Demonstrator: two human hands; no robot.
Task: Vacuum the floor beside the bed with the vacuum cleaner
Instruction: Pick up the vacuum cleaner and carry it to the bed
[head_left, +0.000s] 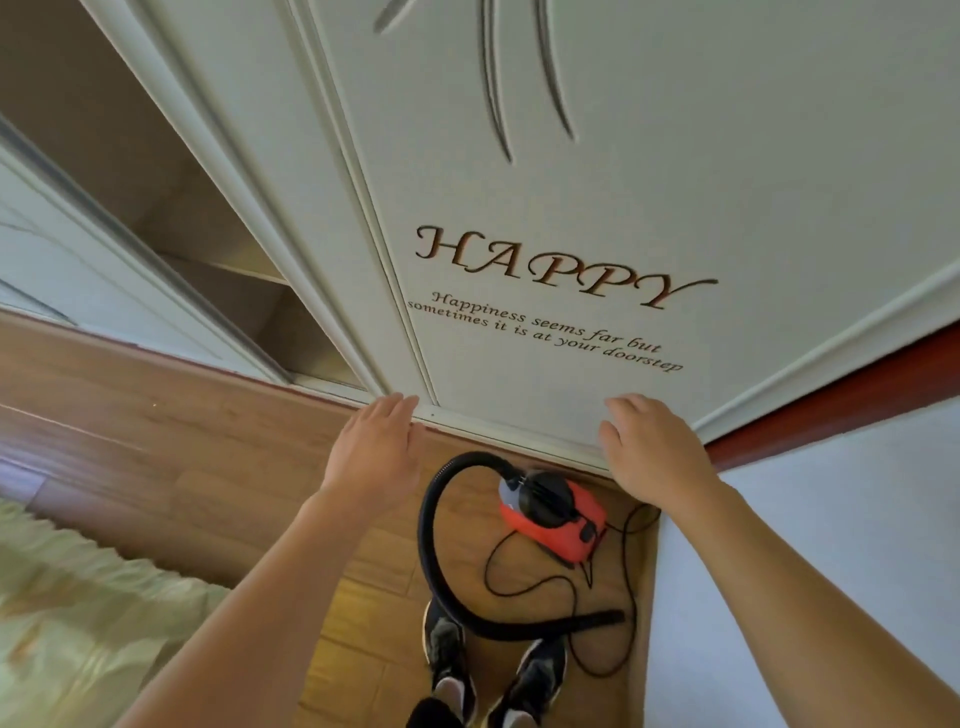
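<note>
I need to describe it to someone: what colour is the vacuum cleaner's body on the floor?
Red-orange with a black top, seen in the head view: vacuum cleaner.

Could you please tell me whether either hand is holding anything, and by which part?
Nothing is held. The left hand and right hand are both open and empty; the vacuum cleaner and its hose lie untouched on the floor.

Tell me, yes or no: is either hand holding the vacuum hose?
No: the left hand and right hand are both open and empty, while the hose lies on the floor beside the red vacuum cleaner.
</note>
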